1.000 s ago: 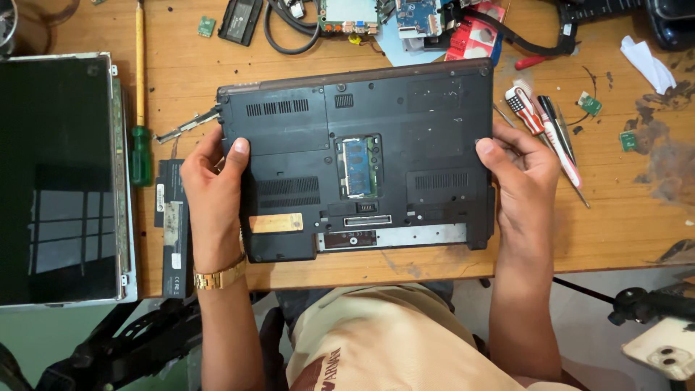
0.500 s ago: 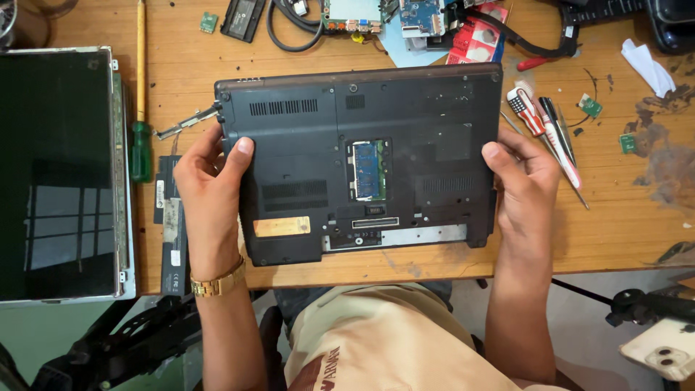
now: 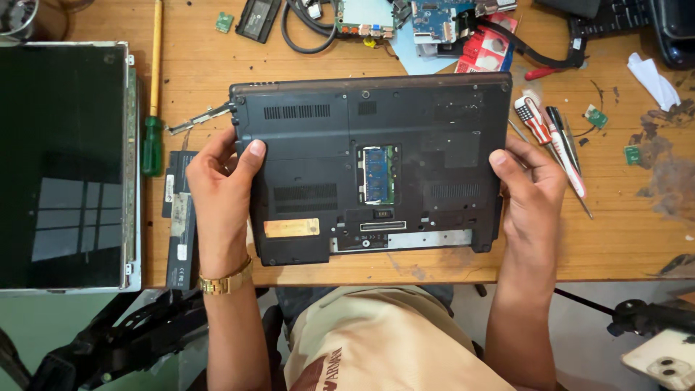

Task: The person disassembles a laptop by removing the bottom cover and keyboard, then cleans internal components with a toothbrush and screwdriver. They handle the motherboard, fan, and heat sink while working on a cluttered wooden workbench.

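Observation:
A black laptop base (image 3: 405, 123) lies upside down on the wooden table (image 3: 637, 239), its underside facing me. An open bay in the middle shows a blue memory module (image 3: 377, 174). A metal hinge arm (image 3: 199, 119) sticks out from its far left corner. My left hand (image 3: 221, 185) grips the left edge, thumb on the underside. My right hand (image 3: 532, 192) grips the right edge the same way. A gold watch band (image 3: 226, 281) is on my left wrist.
A detached screen panel (image 3: 61, 163) lies at the left. A green-handled screwdriver (image 3: 153, 108) and a black battery pack (image 3: 179, 224) lie beside it. Red-and-white tools (image 3: 550, 137) sit to the right. Circuit boards (image 3: 434, 14) and cables (image 3: 304, 32) crowd the far edge.
Both hands have kept their grip on the laptop base and shifted it slightly toward the far side and to the left; the hinge arm now shows more clearly.

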